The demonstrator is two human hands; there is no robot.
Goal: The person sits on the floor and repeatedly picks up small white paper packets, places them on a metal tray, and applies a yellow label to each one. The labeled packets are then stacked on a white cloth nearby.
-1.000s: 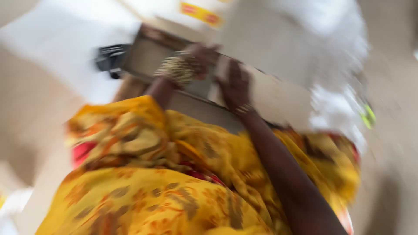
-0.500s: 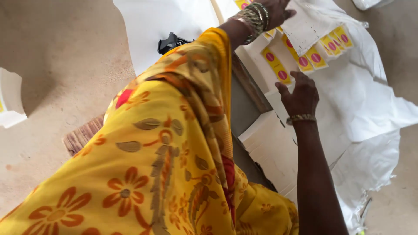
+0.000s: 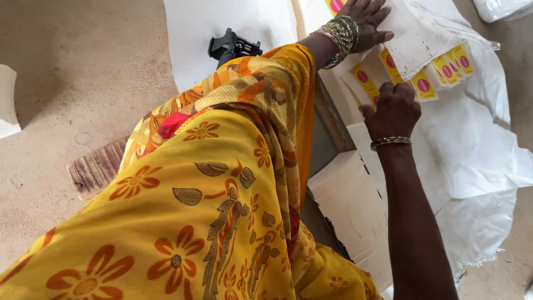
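My left hand [image 3: 367, 21], with several bangles on the wrist, lies flat with fingers spread on a white card sheet [image 3: 413, 47] at the top. Under that sheet, yellow-printed card blanks [image 3: 438, 72] with pink dots fan out. My right hand [image 3: 393, 111], with one bangle, rests with curled fingers on the blanks just below the left hand; its fingertips are hidden. A yellow flowered sari [image 3: 211, 183] covers the left and middle of the view.
A stack of white flat cartons [image 3: 350, 200] sits beside my right forearm. White woven cloth [image 3: 483, 155] lies under the blanks. A black hand tool [image 3: 233, 44] lies on a white sheet [image 3: 233, 19]. A wooden board [image 3: 97, 166] lies on the sandy floor.
The view has swung and steadied. Both hands stay on the card pile; the right hand has shifted slightly up towards the yellow blanks.
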